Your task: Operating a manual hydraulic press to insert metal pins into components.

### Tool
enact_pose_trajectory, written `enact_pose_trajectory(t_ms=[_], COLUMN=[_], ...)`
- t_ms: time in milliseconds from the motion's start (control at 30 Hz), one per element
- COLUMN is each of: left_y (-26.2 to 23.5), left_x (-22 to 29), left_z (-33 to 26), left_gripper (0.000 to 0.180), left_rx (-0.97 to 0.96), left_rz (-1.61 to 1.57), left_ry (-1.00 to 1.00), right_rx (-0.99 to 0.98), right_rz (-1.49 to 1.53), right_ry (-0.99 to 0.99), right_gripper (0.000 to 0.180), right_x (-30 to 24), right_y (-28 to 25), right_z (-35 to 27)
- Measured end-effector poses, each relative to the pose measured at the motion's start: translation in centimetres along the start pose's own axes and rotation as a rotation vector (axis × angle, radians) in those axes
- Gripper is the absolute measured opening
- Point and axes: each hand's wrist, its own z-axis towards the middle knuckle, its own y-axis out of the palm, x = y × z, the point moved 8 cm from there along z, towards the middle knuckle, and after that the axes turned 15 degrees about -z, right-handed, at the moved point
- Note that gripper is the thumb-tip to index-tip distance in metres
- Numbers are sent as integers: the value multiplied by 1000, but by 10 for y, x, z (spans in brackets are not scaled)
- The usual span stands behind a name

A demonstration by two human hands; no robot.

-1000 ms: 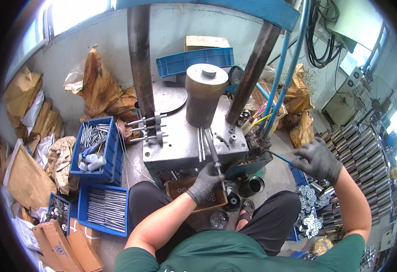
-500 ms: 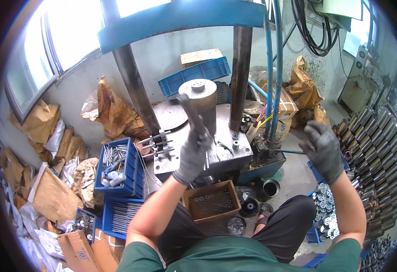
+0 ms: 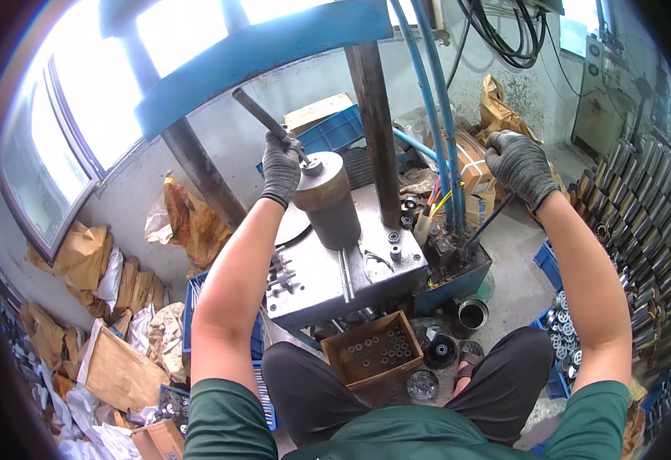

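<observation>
Knees (image 3: 299, 376) in dark trousers stand to either side of a brown box (image 3: 366, 331) that holds small metal rings (image 3: 388, 356); just right of it are a clear dish (image 3: 423, 385) and a round black part (image 3: 440, 351), with a dark open-topped container (image 3: 472, 313) a little beyond. Past the box, a metal table (image 3: 312, 295) bears two thin rods (image 3: 345, 277) side by side and small ring-shaped parts (image 3: 394, 239) near its right edge. Behind the rods, a thick metal cylinder (image 3: 332, 218) stands on the table. Both hands wear grey gloves and are well apart. The left hand (image 3: 282, 167) is closed around a dark bar (image 3: 259, 113) slanting up and left, just beside the cylinder's top; whether the bar touches it cannot be told. The right hand (image 3: 519, 169) has its fingers curled, at the upper end of a black lever (image 3: 491, 221); whether it grips the lever cannot be told. Farther back are a dark column (image 3: 374, 138), blue pipes (image 3: 431, 92) and a blue crate (image 3: 339, 130), with a blue crossbeam (image 3: 259, 50) overhead.
</observation>
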Motion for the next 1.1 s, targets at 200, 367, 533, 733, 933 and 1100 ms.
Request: enact_pose_trajectory(t_ms=[200, 367, 533, 733, 933, 1100], left_y=[7, 13, 18, 17, 15, 23], left_x=[6, 2, 8, 9, -13, -24], left_z=[11, 22, 22, 9, -4, -6], left_gripper=[32, 32, 33, 37, 45, 21], left_rx=[-77, -138, -148, -106, 11, -68], left_rz=[-28, 2, 335, 303, 266, -15], left_ry=[-12, -44, 83, -2, 73, -104], right_rx=[-55, -38, -37, -16, -571, -561], right_rz=[16, 9, -2, 67, -23, 40], right_ry=[11, -5, -33, -112, -331, -184], right_gripper=[22, 21, 22, 22, 18, 18], right_x=[-2, -5, -8, -17, -42, -32], right_y=[-1, -2, -8, -33, -18, -5], right_z=[-2, -1, -15, -93, -233, -271])
